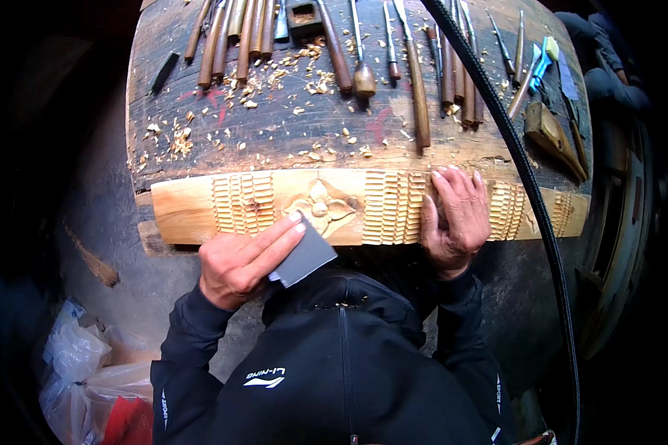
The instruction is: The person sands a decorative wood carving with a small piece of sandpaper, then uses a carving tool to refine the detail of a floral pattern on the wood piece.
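Note:
A long pale carved board (430,230) lies along the table's near edge, with bands of small notches and a carved four-petal flower (318,208). My left hand (241,267) is closed on a grey piece of sandpaper (308,252), its two front fingers stretched over the sheet. That sheet lies at the flower's lower edge and hangs past the board's near side. Farther right, my right hand (460,215) rests on the notched part with its fingers laid out over the wood, holding nothing.
Chisels and gouges (416,89) line the far side of the worn wooden table (274,133), among scattered shavings (182,141). At right lie a wooden mallet (549,137) and a blue brush (545,63). A black cable (523,159) crosses the view. Plastic bags (89,371) sit on the floor.

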{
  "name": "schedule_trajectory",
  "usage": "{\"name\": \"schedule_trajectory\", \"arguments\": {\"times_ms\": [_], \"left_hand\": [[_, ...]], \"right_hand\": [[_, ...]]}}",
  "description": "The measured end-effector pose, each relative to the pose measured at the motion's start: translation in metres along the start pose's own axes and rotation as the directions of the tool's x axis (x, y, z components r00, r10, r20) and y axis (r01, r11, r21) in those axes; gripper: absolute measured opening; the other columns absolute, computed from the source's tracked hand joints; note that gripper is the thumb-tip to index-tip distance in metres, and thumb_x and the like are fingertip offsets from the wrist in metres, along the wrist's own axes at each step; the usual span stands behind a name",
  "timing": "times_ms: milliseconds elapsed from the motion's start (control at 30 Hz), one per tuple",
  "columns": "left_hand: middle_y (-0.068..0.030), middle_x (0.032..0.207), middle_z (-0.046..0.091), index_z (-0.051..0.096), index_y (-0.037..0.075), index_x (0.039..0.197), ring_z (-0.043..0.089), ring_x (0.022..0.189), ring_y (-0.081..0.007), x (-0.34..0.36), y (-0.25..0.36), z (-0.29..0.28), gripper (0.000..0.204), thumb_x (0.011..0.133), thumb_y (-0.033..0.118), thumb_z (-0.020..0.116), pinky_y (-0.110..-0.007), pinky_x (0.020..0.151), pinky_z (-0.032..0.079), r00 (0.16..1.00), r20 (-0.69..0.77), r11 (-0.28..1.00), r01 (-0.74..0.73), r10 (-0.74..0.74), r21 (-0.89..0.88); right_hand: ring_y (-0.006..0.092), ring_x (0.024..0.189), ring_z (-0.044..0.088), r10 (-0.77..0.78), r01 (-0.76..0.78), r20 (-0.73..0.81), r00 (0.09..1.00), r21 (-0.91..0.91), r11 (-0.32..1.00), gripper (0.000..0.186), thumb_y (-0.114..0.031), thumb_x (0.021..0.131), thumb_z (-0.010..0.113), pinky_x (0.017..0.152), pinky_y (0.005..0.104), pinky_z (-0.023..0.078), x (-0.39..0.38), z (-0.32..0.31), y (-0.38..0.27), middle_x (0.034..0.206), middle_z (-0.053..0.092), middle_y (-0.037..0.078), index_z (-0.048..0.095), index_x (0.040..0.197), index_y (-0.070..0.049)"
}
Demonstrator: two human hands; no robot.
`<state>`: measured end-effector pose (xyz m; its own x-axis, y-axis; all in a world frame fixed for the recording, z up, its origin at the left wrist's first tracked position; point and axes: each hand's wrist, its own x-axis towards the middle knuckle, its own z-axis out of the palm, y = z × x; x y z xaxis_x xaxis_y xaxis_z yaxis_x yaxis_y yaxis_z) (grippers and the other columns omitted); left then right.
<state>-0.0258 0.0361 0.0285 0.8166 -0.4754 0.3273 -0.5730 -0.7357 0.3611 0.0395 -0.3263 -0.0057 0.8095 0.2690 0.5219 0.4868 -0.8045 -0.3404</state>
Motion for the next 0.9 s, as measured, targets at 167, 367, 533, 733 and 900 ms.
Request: {"name": "schedule_trajectory", "arguments": {"times_ms": [167, 367, 533, 733, 900], "left_hand": [[-0.005, 0.138, 0.087, 0.086, 0.017, 0.143, 0.076, 0.068, -0.0147, 0.011, -0.007, 0.001, 0.05, 0.093, 0.01, 0.078, -0.032, 0.061, 0.058, 0.999, 0.047, 0.995, 0.018, -0.013, -0.102], [-0.006, 0.136, 0.088, 0.087, 0.016, 0.14, 0.08, 0.074, -0.017, 0.01, -0.008, -0.012, 0.049, 0.092, 0.009, 0.079, -0.033, 0.064, 0.06, 0.996, 0.092, 0.993, 0.014, -0.003, -0.114], [-0.0084, 0.135, 0.089, 0.087, 0.016, 0.139, 0.085, 0.082, -0.0185, 0.018, -0.011, -0.018, 0.045, 0.094, 0.012, 0.083, -0.031, 0.067, 0.062, 0.978, 0.207, 0.994, 0.015, 0.008, -0.108], [-0.0079, 0.138, 0.088, 0.087, 0.016, 0.14, 0.082, 0.077, -0.0185, 0.023, -0.017, -0.018, 0.047, 0.094, 0.01, 0.078, -0.032, 0.067, 0.062, 0.981, 0.192, 0.989, -0.008, 0.037, -0.149], [-0.0056, 0.139, 0.087, 0.086, 0.016, 0.141, 0.08, 0.073, -0.0157, 0.019, -0.019, -0.018, 0.047, 0.096, 0.012, 0.074, -0.032, 0.065, 0.061, 0.987, 0.156, 0.989, -0.022, 0.045, -0.148]], "right_hand": [[0.0416, 0.13, 0.079, 0.031, -0.031, 0.003, 1.0, -0.012, 0.999, 0.035, -0.003, 0.096, 0.083, 0.125, 0.0626, 0.052, -0.002, -0.003, 0.001, 0.129, 0.084, 0.022, 0.084, 0.131, 0.001], [0.0426, 0.131, 0.079, 0.016, -0.017, 0.011, 1.0, 0.018, 1.0, 0.035, -0.003, 0.097, 0.082, 0.126, 0.0623, 0.051, -0.001, -0.002, 0.0, 0.13, 0.084, 0.023, 0.083, 0.132, 0.001], [0.0426, 0.131, 0.079, 0.0, 0.0, 0.012, 1.0, 0.008, 1.0, 0.035, -0.002, 0.098, 0.081, 0.126, 0.0623, 0.051, -0.005, -0.002, 0.005, 0.131, 0.084, 0.023, 0.083, 0.133, 0.001], [0.0426, 0.13, 0.079, -0.001, 0.001, 0.004, 1.0, 0.009, 1.0, 0.035, -0.001, 0.097, 0.081, 0.126, 0.0622, 0.052, -0.006, 0.002, 0.007, 0.13, 0.084, 0.023, 0.083, 0.132, 0.002], [0.0432, 0.129, 0.079, -0.007, 0.007, 0.011, 1.0, 0.017, 1.0, 0.036, 0.0, 0.096, 0.082, 0.125, 0.0625, 0.052, -0.003, -0.001, 0.007, 0.13, 0.084, 0.023, 0.083, 0.132, 0.002]]}}
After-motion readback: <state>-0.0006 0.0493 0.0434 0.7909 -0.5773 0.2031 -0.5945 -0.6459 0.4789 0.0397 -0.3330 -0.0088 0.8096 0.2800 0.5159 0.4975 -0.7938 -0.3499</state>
